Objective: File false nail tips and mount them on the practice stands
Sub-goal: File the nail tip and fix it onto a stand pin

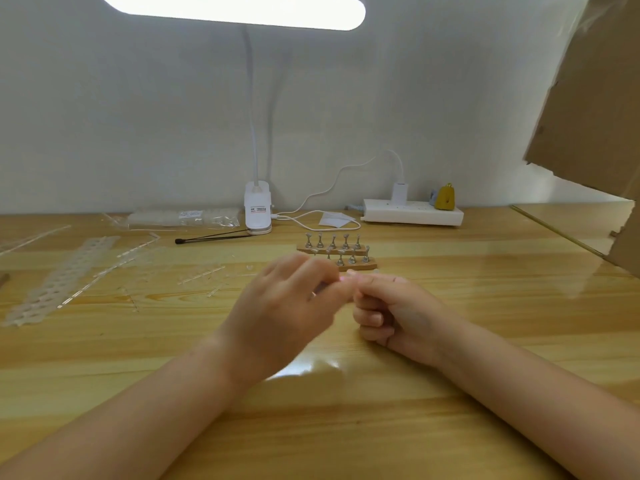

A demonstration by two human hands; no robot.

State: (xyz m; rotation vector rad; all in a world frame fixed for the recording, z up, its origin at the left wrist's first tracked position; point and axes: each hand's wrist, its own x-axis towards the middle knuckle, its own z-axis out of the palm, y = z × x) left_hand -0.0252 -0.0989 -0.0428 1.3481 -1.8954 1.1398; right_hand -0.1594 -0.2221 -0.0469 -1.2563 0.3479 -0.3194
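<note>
My left hand [287, 306] and my right hand [394, 313] meet above the middle of the wooden table [450, 393]. Both have curled fingers, and their fingertips pinch a small pale false nail tip [344, 278], which is blurred and mostly hidden. A thin grey sliver shows between my left fingers; I cannot tell what it is. Just beyond the hands stand two wooden practice stands [337, 252], each with a row of small metal holders. My left hand covers the near stand's left end.
A strip of clear nail tips [59, 282] and loose clear pieces [204, 277] lie to the left. At the back are a bag of tips [183, 218], a thin black brush [211, 237], a clip lamp [258, 211], a power strip [412, 211] and, on the right, cardboard [588, 109].
</note>
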